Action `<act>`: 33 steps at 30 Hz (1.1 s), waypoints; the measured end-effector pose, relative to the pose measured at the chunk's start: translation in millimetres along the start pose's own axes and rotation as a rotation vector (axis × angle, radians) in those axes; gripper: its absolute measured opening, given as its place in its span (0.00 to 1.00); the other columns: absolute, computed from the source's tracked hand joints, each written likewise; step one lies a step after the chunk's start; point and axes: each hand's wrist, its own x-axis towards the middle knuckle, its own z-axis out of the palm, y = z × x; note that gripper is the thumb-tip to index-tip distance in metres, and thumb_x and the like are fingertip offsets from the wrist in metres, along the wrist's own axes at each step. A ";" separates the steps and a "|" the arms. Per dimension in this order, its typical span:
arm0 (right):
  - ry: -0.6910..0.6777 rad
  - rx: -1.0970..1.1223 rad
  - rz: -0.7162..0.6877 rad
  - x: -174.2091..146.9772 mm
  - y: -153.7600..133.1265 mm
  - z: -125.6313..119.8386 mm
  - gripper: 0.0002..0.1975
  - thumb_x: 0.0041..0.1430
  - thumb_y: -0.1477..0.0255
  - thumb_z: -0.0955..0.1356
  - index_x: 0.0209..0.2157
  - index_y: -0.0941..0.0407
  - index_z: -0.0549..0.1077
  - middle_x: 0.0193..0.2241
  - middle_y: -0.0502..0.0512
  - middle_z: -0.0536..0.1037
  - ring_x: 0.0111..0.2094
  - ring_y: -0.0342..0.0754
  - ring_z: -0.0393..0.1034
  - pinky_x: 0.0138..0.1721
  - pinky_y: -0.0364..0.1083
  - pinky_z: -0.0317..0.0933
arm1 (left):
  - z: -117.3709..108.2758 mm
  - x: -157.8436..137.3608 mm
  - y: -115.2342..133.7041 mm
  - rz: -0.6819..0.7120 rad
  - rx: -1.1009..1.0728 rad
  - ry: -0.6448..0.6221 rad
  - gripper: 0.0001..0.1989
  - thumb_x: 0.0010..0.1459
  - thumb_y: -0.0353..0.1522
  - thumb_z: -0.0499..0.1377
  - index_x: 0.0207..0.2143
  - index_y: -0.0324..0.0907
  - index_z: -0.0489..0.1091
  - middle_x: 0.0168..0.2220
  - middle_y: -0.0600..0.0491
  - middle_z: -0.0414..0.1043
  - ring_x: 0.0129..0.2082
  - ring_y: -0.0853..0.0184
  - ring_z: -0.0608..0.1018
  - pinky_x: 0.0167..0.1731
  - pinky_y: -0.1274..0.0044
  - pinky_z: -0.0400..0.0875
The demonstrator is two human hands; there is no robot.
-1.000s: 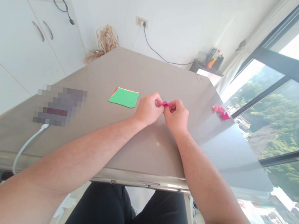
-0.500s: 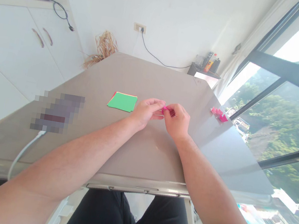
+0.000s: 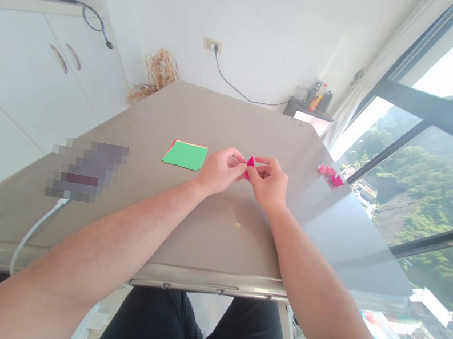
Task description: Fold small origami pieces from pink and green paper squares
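A small folded pink paper (image 3: 251,162) is pinched between both hands over the middle of the table, its pointed tip up. My left hand (image 3: 222,170) grips its left side between thumb and fingers. On the right side, my right hand (image 3: 268,182) pinches it the same way; fingers cover much of the paper. Left of my left hand lies a stack of coloured paper sheets (image 3: 186,155), green on top, with red and pale edges showing. Several folded pink paper pieces (image 3: 330,175) sit in a row near the table's right edge.
The grey-brown table (image 3: 215,234) has a blurred-out object (image 3: 89,170) at its left, with a white cable (image 3: 37,224) running off the front edge. Dried stalks (image 3: 158,74) stand beyond the far left corner. A large window (image 3: 447,172) borders the right side.
The pink paper has turned so that a pointed triangular part now stands up between the hands. The fingers of both hands have shifted their hold on it.
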 end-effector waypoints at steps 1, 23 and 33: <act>-0.010 -0.010 -0.016 -0.6 0.0 0.5 0.11 0.56 0.65 0.69 0.41 0.51 0.72 0.28 0.48 0.82 0.29 0.47 0.76 0.37 0.47 0.67 | -0.9 0.6 -0.3 -0.001 0.023 0.019 0.06 0.57 0.35 0.61 0.35 0.43 0.69 0.29 0.52 0.79 0.29 0.64 0.82 0.33 0.71 0.78; -0.715 0.239 0.191 10.7 -6.7 -40.5 0.08 0.53 0.67 0.74 0.29 0.57 0.76 0.24 0.53 0.80 0.22 0.45 0.73 0.27 0.44 0.66 | -34.2 3.6 7.8 -0.073 0.090 -0.641 0.05 0.49 0.34 0.67 0.30 0.44 0.77 0.28 0.52 0.77 0.27 0.68 0.78 0.31 0.75 0.75; -0.682 0.692 0.346 3.7 -14.0 -28.7 0.17 0.47 0.60 0.78 0.25 0.56 0.72 0.15 0.44 0.68 0.15 0.38 0.57 0.18 0.41 0.54 | -34.7 1.4 14.1 -0.189 -0.226 -0.546 0.18 0.46 0.46 0.71 0.28 0.42 0.74 0.22 0.52 0.70 0.20 0.71 0.70 0.23 0.75 0.69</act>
